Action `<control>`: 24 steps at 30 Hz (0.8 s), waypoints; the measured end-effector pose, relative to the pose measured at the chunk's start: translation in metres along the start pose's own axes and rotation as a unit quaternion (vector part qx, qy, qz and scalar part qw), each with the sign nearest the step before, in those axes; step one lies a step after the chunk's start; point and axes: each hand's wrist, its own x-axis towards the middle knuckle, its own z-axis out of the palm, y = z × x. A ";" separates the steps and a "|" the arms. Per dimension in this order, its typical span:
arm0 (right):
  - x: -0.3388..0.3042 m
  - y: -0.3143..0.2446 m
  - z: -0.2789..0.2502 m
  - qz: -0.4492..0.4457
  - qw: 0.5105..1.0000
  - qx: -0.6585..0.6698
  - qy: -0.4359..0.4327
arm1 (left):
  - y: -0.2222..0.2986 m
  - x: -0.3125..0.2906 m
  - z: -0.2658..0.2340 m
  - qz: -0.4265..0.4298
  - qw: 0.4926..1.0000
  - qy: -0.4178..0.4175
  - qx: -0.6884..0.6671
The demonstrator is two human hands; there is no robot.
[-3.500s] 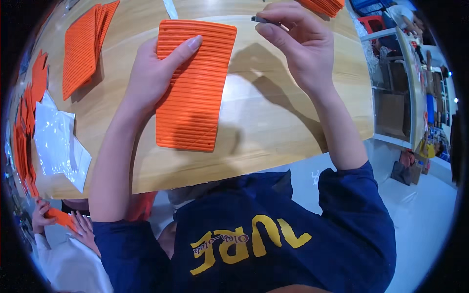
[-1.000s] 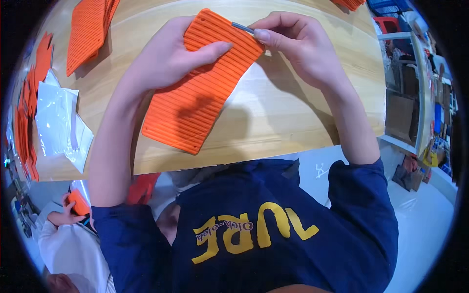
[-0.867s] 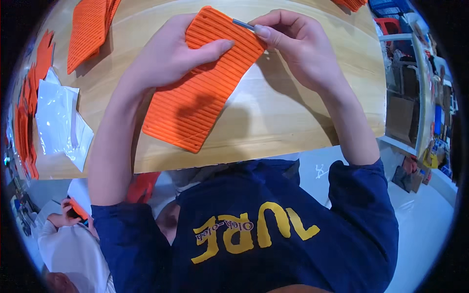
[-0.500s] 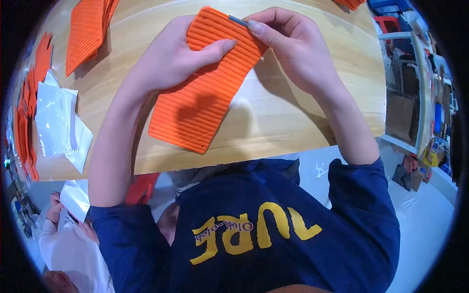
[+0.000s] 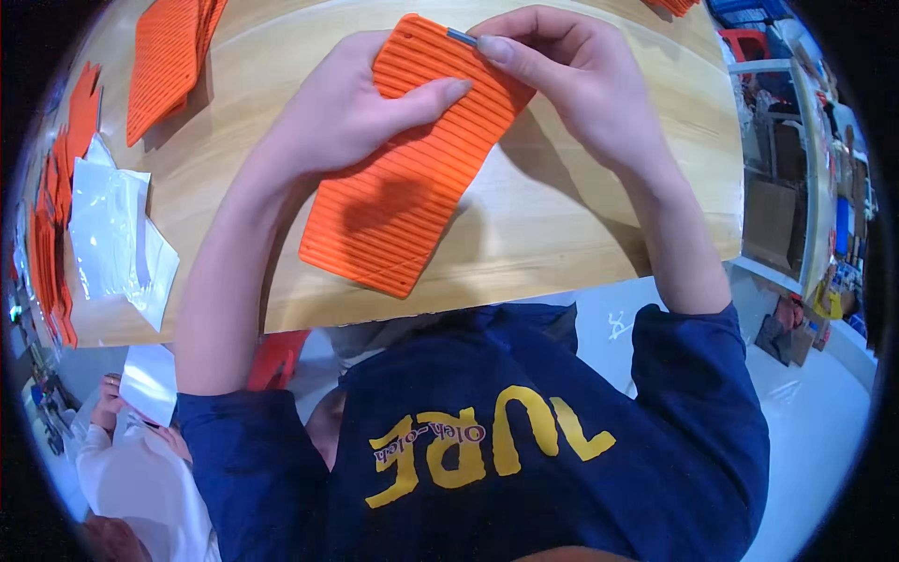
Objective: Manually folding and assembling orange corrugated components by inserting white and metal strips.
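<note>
Pale wood tabletop (image 5: 253,56) spreads beneath an orange ribbed panel (image 5: 421,155) between the hands, the left hand (image 5: 361,108) clamping its side, thumb on top, the right hand (image 5: 581,84) pinching a slim dark strip (image 5: 462,36) at its far edge. A loose pinch could let the strip slip or sit crooked. Nearer the body than both hands, yellow lettering (image 5: 506,450) shows upside down on the navy shirt (image 5: 562,510).

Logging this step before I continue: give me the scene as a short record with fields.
Left hand: grips orange mat, thumb on its ribbed face
Right hand: pinches small dark stick at the mat's far edge
Table, left side: more orange mats, white plastic
Other person: lower left, white top, hand at a white sheet
</note>
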 end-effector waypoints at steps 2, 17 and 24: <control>0.000 -0.010 -0.009 0.011 0.999 -0.033 -0.031 | 0.002 0.003 0.003 0.008 1.000 0.012 0.017; 0.029 0.022 -0.064 -0.071 0.971 -0.167 0.156 | 0.033 -0.003 -0.022 -0.023 0.992 0.112 0.048; 0.022 0.030 -0.060 -0.161 0.960 -0.208 0.095 | 0.153 0.024 -0.155 0.019 0.875 0.253 0.414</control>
